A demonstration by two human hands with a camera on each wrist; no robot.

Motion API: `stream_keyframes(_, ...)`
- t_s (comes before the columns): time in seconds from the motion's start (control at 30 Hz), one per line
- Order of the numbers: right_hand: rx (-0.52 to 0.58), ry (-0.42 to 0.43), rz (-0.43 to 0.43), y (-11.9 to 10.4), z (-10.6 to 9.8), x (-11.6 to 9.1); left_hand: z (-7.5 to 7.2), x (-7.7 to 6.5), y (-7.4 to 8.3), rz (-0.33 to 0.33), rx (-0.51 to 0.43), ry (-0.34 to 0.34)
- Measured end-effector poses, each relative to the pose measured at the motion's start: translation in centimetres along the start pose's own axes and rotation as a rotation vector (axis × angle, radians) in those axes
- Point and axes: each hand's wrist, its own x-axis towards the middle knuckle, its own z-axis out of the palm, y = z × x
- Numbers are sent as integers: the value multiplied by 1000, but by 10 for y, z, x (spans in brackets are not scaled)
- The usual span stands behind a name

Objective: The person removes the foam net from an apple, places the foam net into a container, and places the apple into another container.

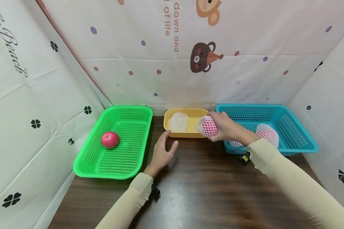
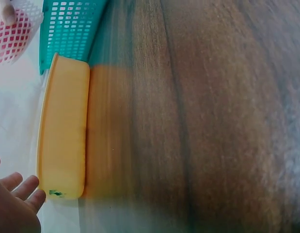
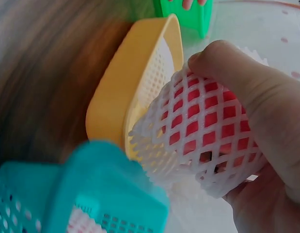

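My right hand (image 1: 225, 125) grips a red apple (image 1: 210, 126) in a white foam net, raised at the right end of the yellow tray (image 1: 186, 135). In the right wrist view, the thumb lies across the foam net (image 3: 203, 116), whose loose end sticks out past the fruit. My left hand (image 1: 162, 153) is at the tray's front left corner, its fingers spread and holding nothing; the left wrist view has its fingertips right by the tray's end. An empty foam net (image 1: 179, 122) lies in the tray's left half.
A bare red apple (image 1: 110, 140) sits in the green basket (image 1: 144, 152) on the left. The blue basket (image 1: 299, 128) on the right contains a netted fruit (image 1: 268, 135) and more white netting (image 1: 235, 144), partly hidden by my right arm. Behind the baskets hangs a printed cloth (image 1: 172, 79).
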Motion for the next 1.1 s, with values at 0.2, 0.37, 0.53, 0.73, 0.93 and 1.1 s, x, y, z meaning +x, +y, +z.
stream_keyframes(0.2,20,-26,15,-10,13,4,-1,-2,-1,-56,-22,1)
stream_keyframes(0.37,25,-45,-4,-18,22,7,-2,-5,-2,-68,-65,32)
stream_keyframes(0.53,15,-69,-4,-28,31,9,-3,-7,-4,-83,-69,38)
stream_keyframes(0.73,-21,-64,5,-36,46,12,-4,-9,-5,-109,-64,43)
stream_keyframes(0.93,-25,-26,-50,-41,63,16,-3,-11,-6,-117,-70,51)
stream_keyframes(1.1,-41,2,-103,-44,77,17,-4,-14,-6,-123,-89,52)
